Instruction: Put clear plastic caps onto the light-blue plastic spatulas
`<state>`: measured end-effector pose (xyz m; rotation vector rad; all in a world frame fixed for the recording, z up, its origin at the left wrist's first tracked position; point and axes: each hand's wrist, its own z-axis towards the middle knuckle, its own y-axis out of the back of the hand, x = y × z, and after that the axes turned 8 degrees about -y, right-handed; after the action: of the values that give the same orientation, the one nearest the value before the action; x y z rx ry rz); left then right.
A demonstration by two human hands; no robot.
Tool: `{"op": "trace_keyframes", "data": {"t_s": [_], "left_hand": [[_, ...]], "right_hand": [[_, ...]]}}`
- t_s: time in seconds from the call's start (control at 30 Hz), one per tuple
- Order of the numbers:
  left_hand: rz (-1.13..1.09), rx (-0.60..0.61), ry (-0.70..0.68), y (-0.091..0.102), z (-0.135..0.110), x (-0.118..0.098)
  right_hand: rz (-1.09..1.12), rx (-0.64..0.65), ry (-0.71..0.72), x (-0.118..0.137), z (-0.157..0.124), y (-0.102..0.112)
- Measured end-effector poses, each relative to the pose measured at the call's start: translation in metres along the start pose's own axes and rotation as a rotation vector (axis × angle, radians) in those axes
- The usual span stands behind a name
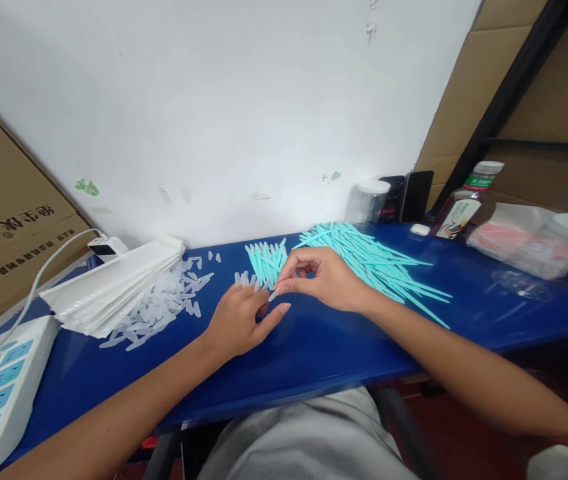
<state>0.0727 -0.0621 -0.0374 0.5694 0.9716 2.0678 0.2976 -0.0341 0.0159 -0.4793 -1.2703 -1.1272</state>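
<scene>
On the head view we've got our left hand (237, 320) over the blue table (304, 360), fingers half curled and thumb sticking out apart from them. A row of clear caps (246, 281) pokes up at those fingers; we honestly can't tell if they're gripped between the fingers or sitting on the tips. Our right hand (321, 280) is right beside it, thumb and index in a narrow pinch on what looks like another small whitish cap (273, 295). Just behind the hands lies a small bunch of teal sticks (265, 259) with pale tips, and the big teal pile (364, 257) fans out to the right. Over on the left we've got the loose cap heap (159, 307) beside a stack of white bags (109, 293), with a power strip (4, 393) nearer us.
</scene>
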Motion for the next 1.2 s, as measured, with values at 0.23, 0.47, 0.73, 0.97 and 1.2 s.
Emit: {"op": "trace_keyframes", "data": {"t_s": [0.23,0.47,0.73,0.97,1.2], "left_hand": [[0.045,-0.004,-0.111,0.001,0.002,-0.001],[0.092,0.010,-0.155,0.001,0.001,0.003],[0.042,0.091,-0.332,0.002,0.001,-0.001],[0.034,0.115,-0.312,0.003,0.001,-0.001],[0.032,0.130,-0.310,0.004,0.001,-0.001]], "right_hand": [[-0.185,0.023,0.086,-0.002,-0.004,-0.007],[-0.450,-0.260,0.099,-0.003,0.009,0.041],[-1.072,-0.093,-0.446,-0.026,0.006,0.148],[-1.050,0.263,-0.851,-0.025,0.002,0.135],[-1.036,0.309,-0.818,-0.036,0.003,0.124]]}}
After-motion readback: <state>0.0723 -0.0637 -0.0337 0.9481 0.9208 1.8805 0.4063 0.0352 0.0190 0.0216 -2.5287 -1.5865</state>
